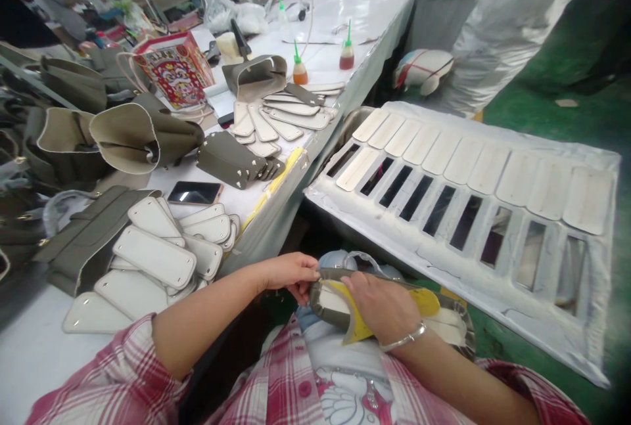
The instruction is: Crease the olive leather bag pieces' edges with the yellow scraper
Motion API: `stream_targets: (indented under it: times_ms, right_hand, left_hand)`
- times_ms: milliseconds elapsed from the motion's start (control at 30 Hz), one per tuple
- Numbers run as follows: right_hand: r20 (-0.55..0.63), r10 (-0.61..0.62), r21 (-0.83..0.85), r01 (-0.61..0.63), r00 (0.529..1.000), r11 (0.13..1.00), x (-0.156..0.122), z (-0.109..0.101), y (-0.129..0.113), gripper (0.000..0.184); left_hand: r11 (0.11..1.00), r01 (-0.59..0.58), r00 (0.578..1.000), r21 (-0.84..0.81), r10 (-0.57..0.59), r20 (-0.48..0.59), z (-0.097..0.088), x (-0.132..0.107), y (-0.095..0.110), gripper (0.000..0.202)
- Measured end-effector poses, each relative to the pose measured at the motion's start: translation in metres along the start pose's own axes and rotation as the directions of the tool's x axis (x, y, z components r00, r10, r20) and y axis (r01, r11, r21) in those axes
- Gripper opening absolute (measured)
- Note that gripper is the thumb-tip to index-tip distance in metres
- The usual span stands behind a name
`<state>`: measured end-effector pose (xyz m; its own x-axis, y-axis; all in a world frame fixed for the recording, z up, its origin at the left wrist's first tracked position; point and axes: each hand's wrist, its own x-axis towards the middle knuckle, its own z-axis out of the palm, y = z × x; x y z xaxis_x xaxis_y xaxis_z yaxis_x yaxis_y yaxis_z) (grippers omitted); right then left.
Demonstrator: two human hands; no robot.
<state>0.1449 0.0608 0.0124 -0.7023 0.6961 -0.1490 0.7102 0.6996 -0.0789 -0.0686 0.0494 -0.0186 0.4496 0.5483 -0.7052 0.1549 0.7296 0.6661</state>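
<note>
Across my lap lies an olive bag piece (325,313) with a gathered rim around a whitish inner panel (335,298). My left hand (290,274) is closed at the near-left end, thumb and fingers pinching the olive edge. My right hand (382,307) wraps over the middle of the piece, gripping a curved yellow strip (361,328) against it. The far end of the yellow material (424,301) sticks out past my right hand. Under my right palm, the contact is hidden.
Left on the table are white oval-ended panels (155,255), olive bag bodies (128,136), a phone (195,192) and green-tipped bottles (300,70). To the right stands a slotted white rack (374,198) carrying a row of pale panels (458,161).
</note>
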Motion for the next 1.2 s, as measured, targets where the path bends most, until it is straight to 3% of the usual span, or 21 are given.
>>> stream_targets:
  times_ms: [233, 367, 533, 633, 800, 867, 933, 1067, 1200]
  right_hand:
    - [0.136, 0.021, -0.026, -0.018, 0.991, 0.999, 0.002, -0.026, 0.009, 0.036]
    - [0.157, -0.03, -0.063, 0.04, 0.987, 0.997, 0.012, -0.046, 0.024, 0.034]
    - [0.187, -0.151, -0.075, 0.168, 0.971, 0.983, 0.037, -0.048, 0.029, 0.04]
    - [0.202, -0.175, -0.036, 0.186, 0.964, 0.982, 0.056, -0.05, 0.03, 0.041]
    - [0.225, -0.092, 0.203, 0.046, 0.97, 0.978, 0.077, -0.055, 0.031, 0.057]
    - [0.271, -0.133, 0.158, 0.092, 0.953, 0.983, 0.076, -0.053, 0.03, 0.054]
    - [0.284, -0.171, 0.048, 0.164, 0.944, 0.985, 0.071, -0.05, 0.028, 0.049]
    - [0.253, -0.245, -0.094, 0.276, 0.936, 0.957, 0.057, -0.049, 0.028, 0.04]
    - [0.201, -0.288, -0.155, 0.321, 0.936, 0.935, 0.053, -0.051, 0.028, 0.038]
  left_hand:
    - [0.998, -0.028, 0.999, 0.057, 0.029, -0.015, 0.002, -0.003, 0.002, 0.035]
    - [0.995, -0.077, 0.996, 0.062, 0.08, -0.042, 0.002, -0.004, -0.001, 0.035]
    - [0.995, -0.093, 0.993, 0.033, 0.095, -0.071, 0.006, -0.004, 0.0, 0.034]
    - [0.992, -0.119, 0.979, 0.029, 0.122, -0.165, 0.014, -0.003, -0.004, 0.034]
    - [0.956, -0.278, 0.925, -0.091, 0.241, -0.293, 0.027, -0.002, -0.027, 0.033]
    - [0.941, -0.332, 0.898, -0.063, 0.295, -0.325, 0.029, -0.004, -0.033, 0.032]
    - [0.938, -0.333, 0.86, 0.097, 0.344, -0.377, 0.031, -0.009, -0.032, 0.028]
    - [0.823, -0.183, 0.745, 0.538, 0.474, -0.47, 0.039, -0.02, -0.017, 0.017]
    - [0.714, 0.004, 0.647, 0.701, 0.532, -0.546, 0.054, -0.023, -0.007, 0.01]
